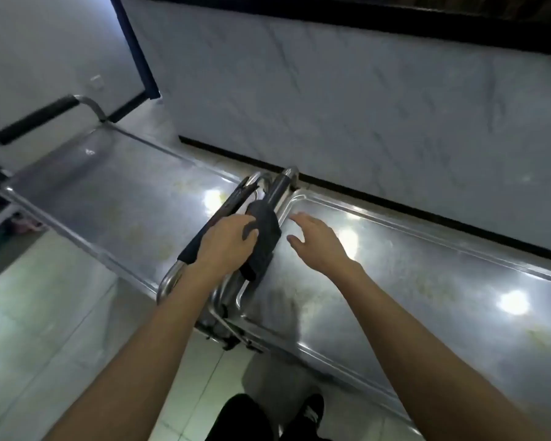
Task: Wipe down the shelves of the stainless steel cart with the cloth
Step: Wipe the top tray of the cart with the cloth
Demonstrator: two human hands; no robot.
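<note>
The left hand (228, 240) reaches forward with the forearm nearly straight, palm down. Its fingers curl over the top of the cloth (263, 237), thumb side toward the right; the grip is closed on the fabric. The cloth is dark and folded, and it hangs over the padded handle (279, 190) of the right cart (427, 249). Its lower end trails down just below and to the right of the gripping fingers, onto the near corner of that cart's top shelf.

Just left of the grip runs a second padded handle (210, 224), belonging to the left cart (109, 192); the left wrist crosses over it. The two handles stand close side by side, with the cloth on the right one.

The right hand (315, 243) hovers to the right of the cloth, near it but apart. The palm faces down, the fingers are spread and relaxed, and it holds nothing. Whether its fingertips touch the shelf beneath cannot be told. Its forearm angles in from the lower right.

Both shelves are bare steel with bright light reflections and faint yellowish smears. Beyond the grip a marbled wall (331, 90) runs behind both carts. Below the arms lies a pale tiled floor (61, 329), where a dark shoe (312, 409) shows.
</note>
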